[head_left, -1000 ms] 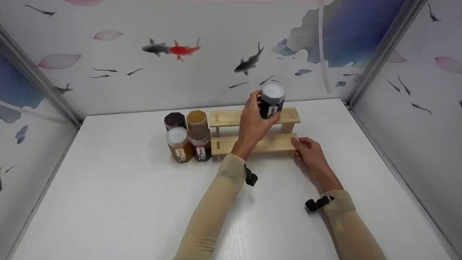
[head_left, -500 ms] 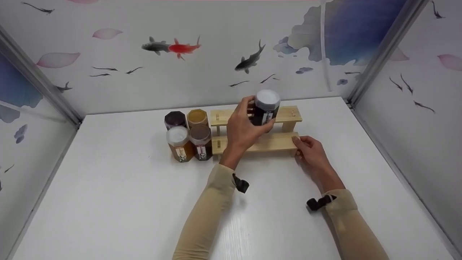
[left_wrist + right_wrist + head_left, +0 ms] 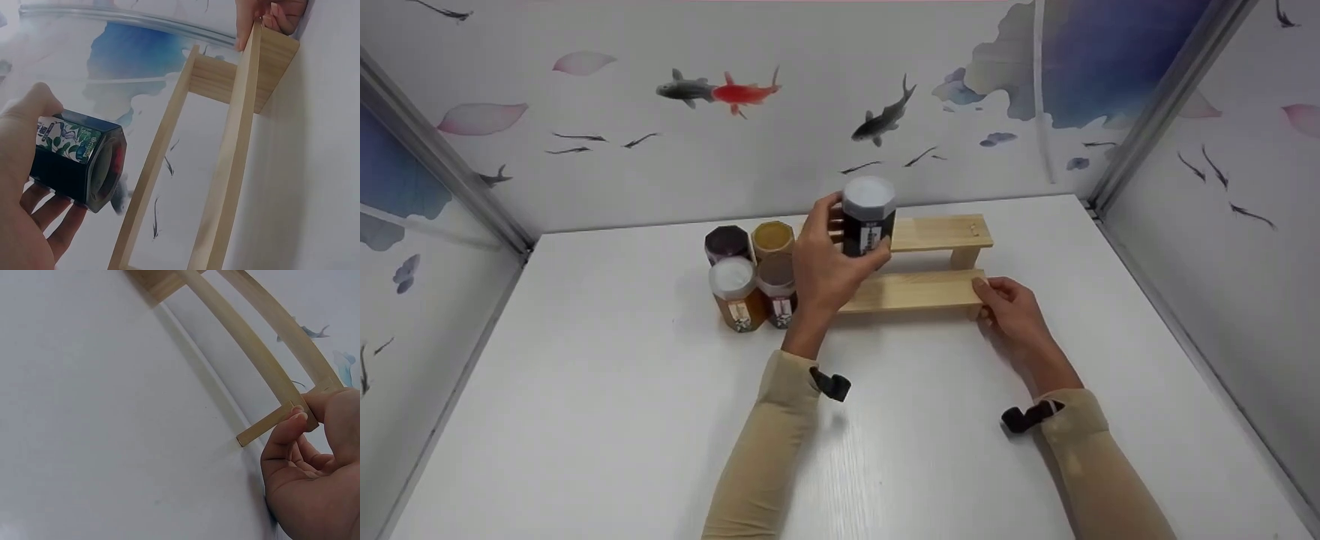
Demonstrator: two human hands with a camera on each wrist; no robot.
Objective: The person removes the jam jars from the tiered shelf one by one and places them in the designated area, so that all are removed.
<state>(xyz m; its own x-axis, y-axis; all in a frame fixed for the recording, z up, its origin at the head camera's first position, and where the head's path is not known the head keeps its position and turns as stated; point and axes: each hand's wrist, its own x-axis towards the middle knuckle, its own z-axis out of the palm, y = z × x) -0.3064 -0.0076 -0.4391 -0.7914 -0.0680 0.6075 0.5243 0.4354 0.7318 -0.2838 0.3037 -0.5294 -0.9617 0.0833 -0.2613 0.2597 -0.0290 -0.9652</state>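
A dark octagonal jar (image 3: 864,229) with a pale lid and a printed label is held up by my left hand (image 3: 829,274), thumb on one side and fingers round the other. It hangs above the left part of a two-step wooden rack (image 3: 919,291). In the left wrist view the jar (image 3: 79,157) is apart from the rack's boards. At the right end of the lower step, my right hand (image 3: 1012,311) pinches the board between thumb and fingers. The right wrist view shows those fingertips (image 3: 297,417) on the board's end, by its leg.
Left of the rack, several jars stand close together: a white-lidded amber one (image 3: 735,296), a brown-topped one (image 3: 780,289), a dark one (image 3: 727,244) and a yellow one (image 3: 772,238). A printed back wall (image 3: 607,180) rises behind the white table (image 3: 585,390).
My left hand has carried the dark jar leftward along the rack, dipping slightly and then rising again. My right hand keeps its pinch on the rack's end.
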